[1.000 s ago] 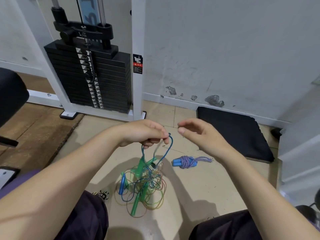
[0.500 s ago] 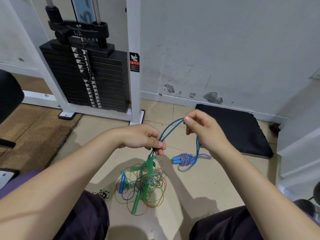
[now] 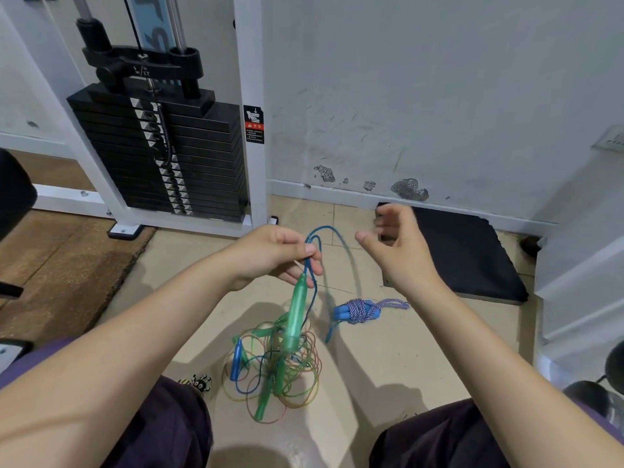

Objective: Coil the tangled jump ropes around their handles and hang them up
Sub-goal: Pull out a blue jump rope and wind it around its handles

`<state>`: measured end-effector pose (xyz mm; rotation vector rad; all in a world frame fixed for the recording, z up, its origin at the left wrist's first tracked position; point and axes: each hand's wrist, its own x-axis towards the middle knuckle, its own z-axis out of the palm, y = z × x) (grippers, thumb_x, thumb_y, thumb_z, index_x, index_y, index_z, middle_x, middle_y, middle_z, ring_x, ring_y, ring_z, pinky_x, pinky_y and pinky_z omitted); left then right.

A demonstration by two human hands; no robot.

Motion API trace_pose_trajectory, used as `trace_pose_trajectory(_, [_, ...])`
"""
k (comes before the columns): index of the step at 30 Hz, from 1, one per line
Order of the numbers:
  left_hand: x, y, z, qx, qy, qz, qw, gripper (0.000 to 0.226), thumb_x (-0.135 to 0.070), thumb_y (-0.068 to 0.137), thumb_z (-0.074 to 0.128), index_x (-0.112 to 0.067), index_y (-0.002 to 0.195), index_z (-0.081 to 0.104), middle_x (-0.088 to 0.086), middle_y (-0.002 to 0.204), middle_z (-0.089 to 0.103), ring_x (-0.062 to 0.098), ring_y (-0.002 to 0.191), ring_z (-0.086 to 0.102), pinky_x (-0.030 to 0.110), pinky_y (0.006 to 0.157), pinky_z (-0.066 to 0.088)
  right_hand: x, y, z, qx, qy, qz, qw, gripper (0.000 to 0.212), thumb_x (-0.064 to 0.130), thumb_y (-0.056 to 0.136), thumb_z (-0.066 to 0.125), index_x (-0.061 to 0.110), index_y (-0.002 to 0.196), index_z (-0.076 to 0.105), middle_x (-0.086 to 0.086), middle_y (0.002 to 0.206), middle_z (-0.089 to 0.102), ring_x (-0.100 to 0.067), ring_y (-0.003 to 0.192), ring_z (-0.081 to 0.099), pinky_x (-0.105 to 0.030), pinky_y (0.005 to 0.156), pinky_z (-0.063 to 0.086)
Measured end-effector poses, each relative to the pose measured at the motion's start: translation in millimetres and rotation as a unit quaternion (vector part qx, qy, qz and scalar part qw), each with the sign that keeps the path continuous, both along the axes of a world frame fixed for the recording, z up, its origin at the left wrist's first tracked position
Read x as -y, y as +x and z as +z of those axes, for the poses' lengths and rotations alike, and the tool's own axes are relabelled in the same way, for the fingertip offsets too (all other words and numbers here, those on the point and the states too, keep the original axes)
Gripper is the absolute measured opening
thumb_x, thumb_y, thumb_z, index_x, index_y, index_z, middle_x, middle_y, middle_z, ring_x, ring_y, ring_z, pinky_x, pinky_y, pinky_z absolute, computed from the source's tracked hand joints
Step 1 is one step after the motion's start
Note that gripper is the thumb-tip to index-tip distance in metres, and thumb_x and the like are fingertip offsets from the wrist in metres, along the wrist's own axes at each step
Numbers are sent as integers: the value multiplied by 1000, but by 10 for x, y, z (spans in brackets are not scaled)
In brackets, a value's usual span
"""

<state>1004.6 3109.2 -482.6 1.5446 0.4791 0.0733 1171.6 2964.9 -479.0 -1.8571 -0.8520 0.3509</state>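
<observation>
My left hand pinches a thin blue rope where it loops above a hanging translucent green handle. The blue rope arcs right and drops toward the floor, its free end near the coiled rope. My right hand hovers just right of the loop, fingers loosely spread and blurred, holding nothing. Below lies a tangle of green, blue and orange-tinted ropes with a blue handle and another green handle. A purple-white rope coiled around blue handles lies on the tiles to the right.
A black weight stack in a white frame stands at the back left against the wall. A black foam pad lies at the back right. Wooden flooring is on the left. My knees frame the tangle.
My right hand has let go of the blue rope and moved up and right. The freed loop now falls toward the floor. My left hand keeps its pinch with the green handle hanging lower.
</observation>
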Motion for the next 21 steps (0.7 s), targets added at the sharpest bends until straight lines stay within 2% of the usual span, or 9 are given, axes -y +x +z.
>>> trace_pose_trajectory(2, [13, 8, 24, 33, -39, 29, 998, 16, -18, 99, 52, -9, 95, 65, 8, 92, 76, 28, 78, 74, 35, 78, 59, 1, -56, 18, -64, -8, 84, 994, 11, 8, 88, 69, 14, 95, 62, -6, 84, 66, -15, 69, 63, -30, 68, 48])
trace_pose_trajectory(4, [21, 13, 57, 71, -89, 63, 992, 16, -17, 99, 50, -8, 96, 64, 8, 90, 76, 24, 76, 75, 29, 70, 61, 23, -125, 25, -131, -43, 183, 973, 4, 3, 90, 65, 6, 91, 68, -7, 72, 66, -17, 58, 62, -26, 57, 48])
trace_pose_trajectory(7, [0, 8, 110, 109, -136, 103, 979, 18, -17, 99, 49, -7, 98, 63, 8, 88, 75, 22, 70, 74, 29, 68, 61, 47, -187, 6, -126, -109, 269, 949, 11, 4, 88, 68, 3, 98, 72, -6, 76, 67, -16, 63, 62, -24, 61, 51])
trace_pose_trajectory(9, [-13, 7, 115, 109, -137, 116, 978, 18, -18, 99, 49, -8, 97, 64, 8, 84, 74, 20, 64, 72, 32, 69, 61, 37, -204, 0, -140, -101, 267, 948, 10, 2, 87, 68, 0, 96, 72, 2, 71, 69, -13, 60, 61, -24, 62, 51])
trace_pose_trajectory(11, [-21, 19, 82, 91, -118, 129, 980, 18, -23, 98, 53, -10, 98, 65, 4, 71, 66, 16, 52, 62, 30, 61, 59, 23, -207, 27, -159, -66, 248, 953, 6, -1, 87, 67, -2, 92, 70, 4, 66, 68, -13, 59, 61, -25, 62, 52])
trace_pose_trajectory(14, [-1, 34, 30, 47, -57, 119, 990, 27, -36, 87, 65, -12, 98, 68, -5, 56, 42, 9, 44, 33, 21, 48, 38, 8, -202, 89, -214, 4, 226, 950, 4, -2, 89, 63, -2, 92, 66, -7, 71, 67, -19, 63, 64, -29, 65, 56])
trace_pose_trajectory(16, [38, 19, 16, 8, 2, 75, 997, 37, -36, 75, 80, -11, 102, 72, -5, 63, 49, 7, 49, 34, 19, 48, 30, 6, -198, 134, -255, 49, 214, 942, 4, 0, 91, 61, -1, 93, 64, -12, 73, 67, -23, 66, 66, -30, 67, 57])
trace_pose_trajectory(18, [103, -4, -18, -47, 73, 6, 996, 31, -29, 72, 85, -19, 99, 77, -8, 74, 62, 5, 57, 41, 19, 50, 30, 8, -193, 187, -289, 92, 205, 931, 6, 1, 91, 58, 0, 94, 64, -12, 73, 67, -22, 68, 67, -29, 66, 56])
trace_pose_trajectory(21, [189, 9, -80, -98, 126, -19, 987, 12, -30, 78, 82, -24, 88, 80, 2, 70, 54, 14, 58, 32, 26, 50, 23, 16, -148, 248, -300, 131, 179, 928, 8, 4, 92, 59, 3, 95, 66, -8, 74, 66, -21, 70, 66, -27, 63, 53])
